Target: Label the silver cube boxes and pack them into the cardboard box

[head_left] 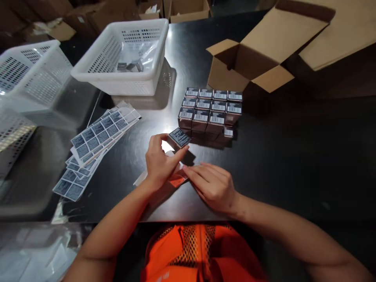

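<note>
My left hand (160, 160) grips a small box (179, 138) between thumb and fingers, with a dark printed label facing up. Beneath that hand lies a piece of white paper (141, 178), mostly covered. The fingers of my right hand (213, 188) are pressed together at the paper's right end; what they pinch is too small to make out. Just beyond my hands stand several small boxes (202, 115) in tight rows, their tops bearing barcode labels. A smaller piece with a white label (228, 132) sits at their near right corner.
Overlapping sheets of dark labels (100, 135) lie to the left. A white basket (117, 80) behind them holds a plastic bag and several small boxes; another white basket (35, 84) stands further left. An open cardboard carton (229, 76) is at the back right of the metal table (282, 168).
</note>
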A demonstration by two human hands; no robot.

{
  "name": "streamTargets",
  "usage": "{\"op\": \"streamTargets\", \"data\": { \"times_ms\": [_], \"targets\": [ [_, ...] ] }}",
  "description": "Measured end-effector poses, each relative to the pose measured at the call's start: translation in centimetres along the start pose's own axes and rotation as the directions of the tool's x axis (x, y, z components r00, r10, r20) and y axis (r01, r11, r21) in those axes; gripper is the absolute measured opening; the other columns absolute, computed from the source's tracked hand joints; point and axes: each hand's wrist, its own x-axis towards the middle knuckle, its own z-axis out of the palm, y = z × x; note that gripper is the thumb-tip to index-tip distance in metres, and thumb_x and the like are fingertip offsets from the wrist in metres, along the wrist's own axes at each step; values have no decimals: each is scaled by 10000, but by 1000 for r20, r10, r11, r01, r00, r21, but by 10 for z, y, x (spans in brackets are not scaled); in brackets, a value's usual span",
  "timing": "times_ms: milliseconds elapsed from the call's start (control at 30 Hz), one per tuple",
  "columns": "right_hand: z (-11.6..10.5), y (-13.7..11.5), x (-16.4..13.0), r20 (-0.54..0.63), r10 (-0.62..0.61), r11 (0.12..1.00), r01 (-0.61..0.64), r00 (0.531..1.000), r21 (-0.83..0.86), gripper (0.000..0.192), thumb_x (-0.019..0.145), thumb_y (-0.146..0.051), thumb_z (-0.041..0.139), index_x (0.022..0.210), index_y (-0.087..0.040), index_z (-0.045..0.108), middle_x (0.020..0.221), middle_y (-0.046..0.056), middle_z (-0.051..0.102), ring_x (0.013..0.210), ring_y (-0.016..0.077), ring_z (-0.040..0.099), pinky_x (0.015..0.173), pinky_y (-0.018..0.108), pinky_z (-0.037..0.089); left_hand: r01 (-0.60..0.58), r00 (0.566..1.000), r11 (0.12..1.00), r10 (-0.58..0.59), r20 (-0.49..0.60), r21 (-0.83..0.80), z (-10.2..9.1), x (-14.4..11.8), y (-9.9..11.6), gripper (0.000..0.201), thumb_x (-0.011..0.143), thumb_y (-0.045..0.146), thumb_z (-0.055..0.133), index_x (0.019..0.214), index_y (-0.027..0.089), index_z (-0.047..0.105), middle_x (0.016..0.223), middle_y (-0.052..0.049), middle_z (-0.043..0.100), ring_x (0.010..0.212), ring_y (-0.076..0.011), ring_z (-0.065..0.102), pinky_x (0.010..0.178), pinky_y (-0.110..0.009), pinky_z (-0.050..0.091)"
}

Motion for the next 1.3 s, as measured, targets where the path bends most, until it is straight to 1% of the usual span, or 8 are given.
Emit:
{"op": "streamTargets", "data": {
  "times_ms": [533,667,767,833,900,1033,1133,1300],
  "targets": [
    [-8,-5,3,-31,-114,990,112,993,-83,261,966,-52,527,903,-162,755,909,77,814,866,212,769,833,375,639,-31,999,995,32,3,-94,-2,-5,6,495,695,367,849,1121,208,653,1040,-38,701,920,-194,666,682,-278,493],
    [-16,5,5,-112,-178,942,203,978,267,185,988,-132,559,959,-176,737,867,62,799,904,213,740,858,370,627,38,998,986,-30,47,-164,-3,-3,3,456,620,235,796,1036,222,609,1012,-21,696,886,-188,667,615,-254,462],
    [-30,15,9,-150,40,768,66,988,637,128,998,-260,605,969,-251,729,827,27,788,891,203,735,825,369,626,42,982,935,26,188,-351,-5,-1,1,484,596,171,745,1043,243,572,1084,-32,711,929,-188,688,587,-228,444],
    [-40,22,13,-94,326,618,-136,941,774,70,935,-324,713,876,-285,712,785,14,766,838,212,730,790,390,622,55,943,886,105,315,-460,-8,-1,1,496,625,166,740,1080,259,568,1196,-54,713,1008,-197,699,582,-216,440],
    [-45,28,16,13,577,446,-329,816,832,180,839,-379,820,787,-280,678,771,4,742,798,208,715,764,383,615,39,896,862,193,400,-506,-10,-3,2,483,665,180,759,1108,273,592,1303,-68,692,1103,-211,689,589,-210,445],
    [-47,34,19,327,739,98,-573,590,813,338,729,-447,890,830,-252,632,794,-16,721,716,161,698,694,311,604,-68,863,890,279,422,-451,-13,-6,5,432,707,229,804,1121,290,694,1230,-56,727,1093,-214,692,654,-228,507],
    [-47,33,20,412,737,3,-613,536,790,483,693,-389,909,1002,-265,559,713,-56,689,820,183,740,724,293,608,-48,871,894,255,420,-445,-12,-7,4,421,718,283,822,1128,285,726,1096,-46,768,913,-184,725,596,-224,518],
    [-51,29,22,425,733,12,-634,531,773,616,684,-365,915,1063,-277,437,690,-66,702,966,232,765,768,327,630,-43,865,871,277,418,-489,-10,-8,1,450,702,314,865,1130,280,732,1079,-49,789,856,-173,733,566,-215,515]
  ]
}}
